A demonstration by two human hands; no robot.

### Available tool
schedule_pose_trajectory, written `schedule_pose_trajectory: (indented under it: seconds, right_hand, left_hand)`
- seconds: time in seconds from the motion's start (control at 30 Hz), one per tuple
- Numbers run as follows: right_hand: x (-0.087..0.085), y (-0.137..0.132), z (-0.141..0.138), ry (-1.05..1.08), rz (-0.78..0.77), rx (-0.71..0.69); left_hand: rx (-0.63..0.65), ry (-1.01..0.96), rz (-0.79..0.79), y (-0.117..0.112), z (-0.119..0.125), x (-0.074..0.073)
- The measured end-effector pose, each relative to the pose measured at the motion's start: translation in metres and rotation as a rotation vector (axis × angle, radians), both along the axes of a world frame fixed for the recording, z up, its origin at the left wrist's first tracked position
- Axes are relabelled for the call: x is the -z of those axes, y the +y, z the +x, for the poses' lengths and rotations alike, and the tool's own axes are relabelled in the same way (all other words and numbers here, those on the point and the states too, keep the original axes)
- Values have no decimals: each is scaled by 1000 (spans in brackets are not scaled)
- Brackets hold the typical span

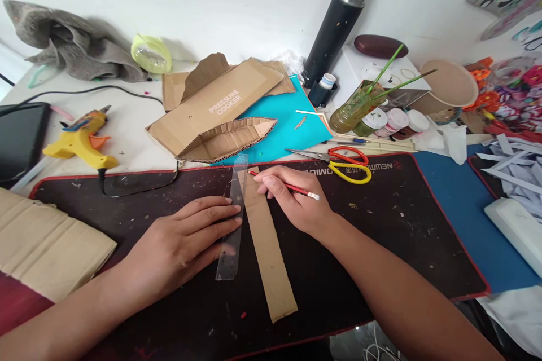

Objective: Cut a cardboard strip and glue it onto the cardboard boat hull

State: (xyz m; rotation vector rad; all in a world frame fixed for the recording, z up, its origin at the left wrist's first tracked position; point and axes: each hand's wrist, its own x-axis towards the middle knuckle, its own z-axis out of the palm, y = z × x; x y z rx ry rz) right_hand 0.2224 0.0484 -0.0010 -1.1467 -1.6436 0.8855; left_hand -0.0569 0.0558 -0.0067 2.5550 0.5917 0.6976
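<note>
My right hand (294, 194) is closed around a red pencil (292, 186), its tip at the upper end of a narrow cardboard strip (271, 259). Along the strip's left side, a clear plastic ruler (231, 262) overlaps its top corner. My left hand (192, 234) holds this ruler, fingertips on its face and one digit showing through the plastic. Beyond both hands lies a pointed, boat-shaped cardboard piece (228, 138) with raised walls. Scissors (339, 161) with red and yellow handles rest just past my right hand.
Beneath everything is a dark desk mat (381, 237). A yellow glue gun (82, 141) and folded cardboard (51, 242) lie left. Behind are stacked cardboard (186, 115), a blue-green sheet (296, 107) and a dark thermos (334, 28). Paint jars (396, 119) stand right.
</note>
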Motion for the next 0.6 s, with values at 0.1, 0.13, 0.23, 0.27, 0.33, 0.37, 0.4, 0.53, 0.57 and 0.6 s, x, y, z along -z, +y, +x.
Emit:
schedule_pose_trajectory:
  seconds: [0.1,0.13,0.23,0.27,0.33,0.37,0.4,0.53,0.57,0.6]
  right_hand:
    - [0,-1,0,-7,15,-2]
    - [0,-1,0,-10,19,-4]
    - [-1,-2,1,-25,39,-13]
    - [-1,-2,1,-34,48,-18]
    - [-3,-3,1,-60,67,-26]
    - [-4,-3,1,-76,73,-31]
    - [-5,-4,1,-92,77,-35]
    - [-6,-6,0,-120,82,-49]
    - [-7,-7,0,-121,82,-55]
    - [-7,-7,0,-119,83,-62]
  left_hand:
    - [4,-4,2,0,0,0]
    - [7,0,7,0,0,0]
    - [8,16,25,-1,-1,-1]
    - [8,21,31,-1,-1,-1]
    - [9,29,40,-1,-1,-2]
    - [11,31,41,-1,-1,-2]
    - [13,34,41,-1,-1,-2]
    - [4,29,30,-1,-1,-1]
    - [4,28,28,-1,-1,-1]
    - [6,24,28,-1,-1,-1]
